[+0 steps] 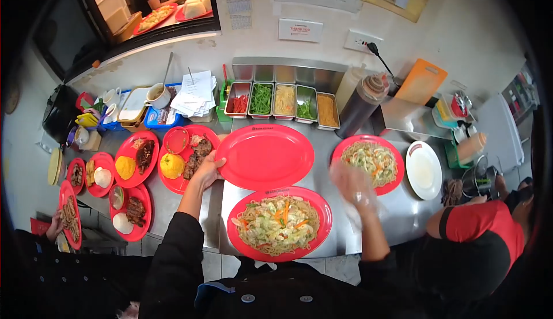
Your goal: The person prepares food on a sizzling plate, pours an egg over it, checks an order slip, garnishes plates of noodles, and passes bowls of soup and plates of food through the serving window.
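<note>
My left hand (208,168) grips the left rim of a bare red oval plate (266,156), thumb on top and fingers mostly hidden. Directly below it, near the counter's front edge, a second red oval plate (326,218) carries noodles (279,225) topped with cabbage and carrot strips. My right hand (352,187), in a clear plastic glove, is over the left edge of another red plate (397,185) of noodles (377,163). Motion blurs its fingers, so I cannot make out whether it holds anything.
Metal pans (284,101) of cut vegetables line the back, beside a dark sauce bottle (362,103). A white oval plate (424,170) lies at right, near a person in red and black (478,232). Several plated meals (138,163) crowd the left, where another person's hand (55,227) holds a plate.
</note>
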Demonstrator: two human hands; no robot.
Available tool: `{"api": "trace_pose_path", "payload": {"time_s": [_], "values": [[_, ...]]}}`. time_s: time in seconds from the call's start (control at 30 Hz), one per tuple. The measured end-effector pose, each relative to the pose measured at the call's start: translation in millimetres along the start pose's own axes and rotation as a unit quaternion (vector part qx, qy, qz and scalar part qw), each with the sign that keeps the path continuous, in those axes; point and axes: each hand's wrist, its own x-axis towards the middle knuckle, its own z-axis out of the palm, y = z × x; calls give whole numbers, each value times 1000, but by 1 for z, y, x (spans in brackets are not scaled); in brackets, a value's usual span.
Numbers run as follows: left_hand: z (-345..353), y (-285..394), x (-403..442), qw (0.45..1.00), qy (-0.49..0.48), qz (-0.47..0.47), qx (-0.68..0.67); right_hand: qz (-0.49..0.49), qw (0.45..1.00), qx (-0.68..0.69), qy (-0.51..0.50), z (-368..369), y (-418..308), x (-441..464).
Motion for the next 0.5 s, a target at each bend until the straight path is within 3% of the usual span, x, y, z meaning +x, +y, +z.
{"api": "trace_pose_path", "payload": {"time_s": [0.07, 0.13, 0.17, 0.2, 0.27, 0.3, 0.37, 0.43, 0.47, 0.5], "values": [[0, -7, 5, 997, 55, -7, 47, -94, 991, -12, 92, -49, -42, 66], [4, -13, 12, 986, 121, 18, 115, -125, 992, -28, 13, -29, -39, 141], [2, -16, 13, 907, 196, 97, 360, -144, 988, -44, 21, -12, -39, 174], [3, -19, 13, 758, 258, 166, 576, -164, 984, -61, 30, 8, -40, 203], [21, -14, -6, 763, 299, 190, 540, -193, 964, -183, -31, 41, -43, 249], [30, -9, -20, 777, 290, 219, 514, -196, 963, -180, -28, 44, -49, 255], [30, -14, -45, 779, 271, 281, 491, -156, 953, -190, -175, 46, -60, 263], [19, -25, -70, 751, 254, 356, 495, -209, 929, -258, -167, 56, -61, 262], [25, -25, -86, 789, 253, 368, 422, -211, 943, -239, -92, 75, -52, 265], [18, -30, -100, 773, 248, 388, 436, -143, 976, -160, -38, 126, -32, 288]]}}
